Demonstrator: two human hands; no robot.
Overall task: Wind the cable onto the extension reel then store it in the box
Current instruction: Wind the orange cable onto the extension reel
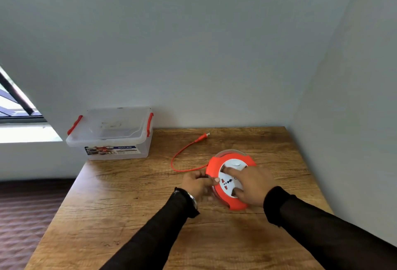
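On the wooden, brown-grained surface [133, 205], set in a corner between two pale walls, a round orange plastic extension reel [231, 180] with a white socket face lies flat, a little right of centre. The person's right hand [250, 186] is spread over the white face, with its fingers [228, 170] wide apart: one reaches the far part of the white disc and the thumb presses the near part beside the socket holes. The left hand [198, 182] is at the reel's left edge, its fingers curled narrow and pinched against the orange rim, just where the thin orange cable [175, 158] leaves the reel; whether they actually grip the cable cannot be told. Both arms wear black sleeves, and a metal wristwatch [192, 198] shows at the left cuff.

The cable runs out leftward from the reel, bends in a loop on the surface, and goes up and right to its orange plug [203, 136], which lies on the wood near the back wall, well apart from the reel.

At the far left corner of the surface stands a clear plastic storage box [111, 141] with red clip handles and a printed label on its front. It is open at the top and partly overhangs the left edge. A window [15, 106] shows at the far left.
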